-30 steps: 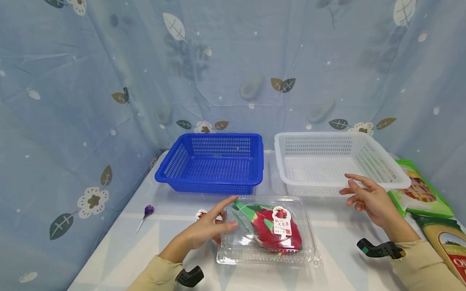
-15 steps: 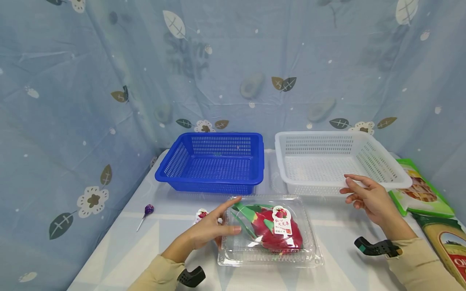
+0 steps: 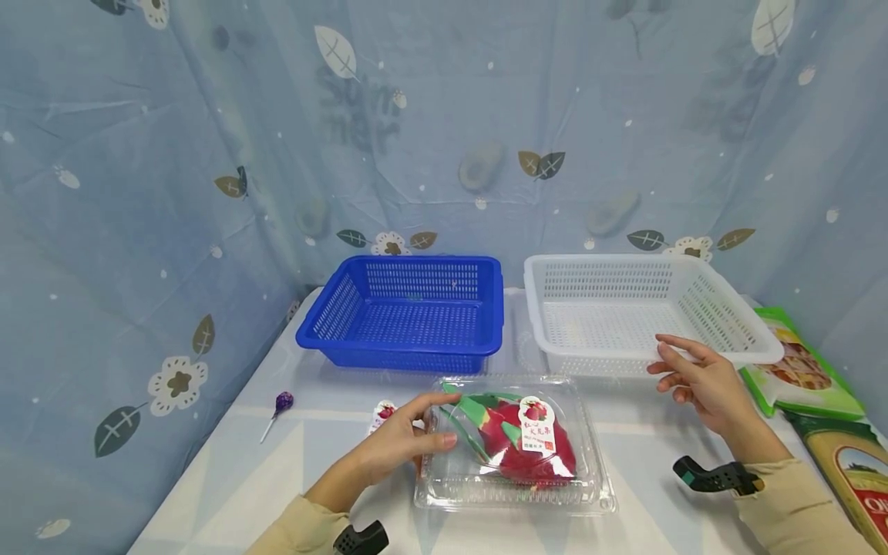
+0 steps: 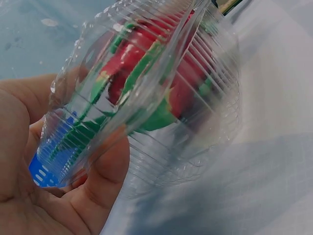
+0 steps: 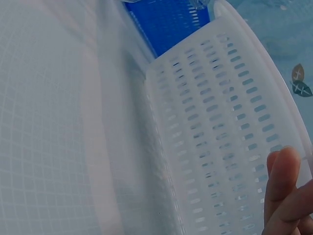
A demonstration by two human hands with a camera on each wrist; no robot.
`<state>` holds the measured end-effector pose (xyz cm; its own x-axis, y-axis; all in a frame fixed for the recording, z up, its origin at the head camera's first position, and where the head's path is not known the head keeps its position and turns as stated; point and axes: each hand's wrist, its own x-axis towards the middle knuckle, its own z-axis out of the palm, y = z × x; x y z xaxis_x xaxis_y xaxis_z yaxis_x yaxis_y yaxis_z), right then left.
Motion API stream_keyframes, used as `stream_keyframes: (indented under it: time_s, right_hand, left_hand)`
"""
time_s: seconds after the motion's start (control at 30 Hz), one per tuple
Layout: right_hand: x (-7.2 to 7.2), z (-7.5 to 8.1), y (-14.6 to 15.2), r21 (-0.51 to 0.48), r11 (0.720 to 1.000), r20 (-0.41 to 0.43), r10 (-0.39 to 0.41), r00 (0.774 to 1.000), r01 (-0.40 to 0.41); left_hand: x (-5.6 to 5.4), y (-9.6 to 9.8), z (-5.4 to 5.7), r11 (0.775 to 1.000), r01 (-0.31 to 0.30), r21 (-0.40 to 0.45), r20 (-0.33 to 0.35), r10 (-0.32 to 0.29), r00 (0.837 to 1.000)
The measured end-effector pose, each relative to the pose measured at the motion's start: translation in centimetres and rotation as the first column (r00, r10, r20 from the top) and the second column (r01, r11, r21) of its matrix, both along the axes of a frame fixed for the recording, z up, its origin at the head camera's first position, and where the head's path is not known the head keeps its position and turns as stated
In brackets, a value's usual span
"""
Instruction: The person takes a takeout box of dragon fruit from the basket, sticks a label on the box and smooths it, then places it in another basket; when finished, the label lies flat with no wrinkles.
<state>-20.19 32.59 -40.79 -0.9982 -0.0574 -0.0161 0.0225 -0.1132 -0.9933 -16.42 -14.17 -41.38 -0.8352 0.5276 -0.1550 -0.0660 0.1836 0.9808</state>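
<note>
A clear plastic clamshell box [image 3: 444, 493] with a red and green dragon fruit [image 3: 523, 451] inside sits at the front of the table, a white label on its lid. My left hand [image 3: 388, 447] grips the box's left side, thumb on one face and fingers on another. In the left wrist view, the ribbed box [image 4: 161, 152] lies between thumb and fingers. My right hand [image 3: 704, 385] hovers by the front rim of the white basket [image 3: 652, 353], fingers loosely bent and holding nothing. Some of its fingers [image 5: 281, 181] show beside the basket wall in the right wrist view.
Left of the white basket stands a blue basket [image 3: 398, 358]. A lollipop [image 3: 283, 402] lies at the left, and a fruit-printed label [image 3: 384, 412] shows behind my left hand. Two packages, a green one [image 3: 805, 370] and a tan one [image 3: 842, 455], lie at the right.
My left forefinger has bent and slid down a little on the box, which has shifted very slightly to the right. My right hand stays almost in place.
</note>
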Motion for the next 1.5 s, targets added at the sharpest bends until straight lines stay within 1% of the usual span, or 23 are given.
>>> stream_keyframes:
  time_s: [0.27, 0.5, 0.73, 0.97, 1.13, 1.3, 1.4, 1.5]
  right_hand:
    - [-0.1, -0.1, 0.0, -0.012, 1.0, -0.011, 0.004, 1.0, -0.004]
    - [0.0, -0.2, 0.1, 0.004, 1.0, -0.012, 0.002, 1.0, -0.002]
    - [0.0, -0.2, 0.1, 0.012, 1.0, -0.01, -0.001, 1.0, 0.001]
    - [0.0, -0.2, 0.1, 0.002, 1.0, -0.008, 0.005, 1.0, -0.005]
    - [0.1, -0.3, 0.1, -0.008, 1.0, 0.004, 0.001, 1.0, -0.001]
    - [0.1, -0.3, 0.1, 0.006, 1.0, 0.011, -0.016, 1.0, 0.016]
    - [0.0, -0.2, 0.1, 0.027, 0.999, 0.02, -0.024, 1.0, 0.023]
    - [-0.2, -0.2, 0.2, 0.04, 0.999, 0.021, -0.022, 1.0, 0.021]
  left_hand:
    - [0.3, 0.2, 0.1, 1.0, -0.019, 0.0, -0.023, 0.019, 1.0]
    - [0.3, 0.4, 0.0, 1.0, -0.005, 0.005, -0.031, 0.006, 1.0]
    - [0.7, 0.6, -0.1, 0.999, -0.009, 0.045, -0.001, 0.009, 1.0]
    - [1.2, 0.8, -0.2, 0.996, -0.007, 0.094, -0.02, 0.008, 1.0]
    - [1.5, 0.8, -0.3, 0.995, -0.017, 0.095, 0.005, 0.017, 1.0]
    - [1.8, 1.0, 0.1, 0.993, -0.033, 0.11, 0.022, 0.03, 0.999]
    - [1.9, 1.1, 0.8, 0.99, -0.056, 0.131, 0.034, 0.052, 0.998]
    - [2.0, 1.2, 1.6, 0.985, -0.077, 0.155, 0.037, 0.072, 0.997]
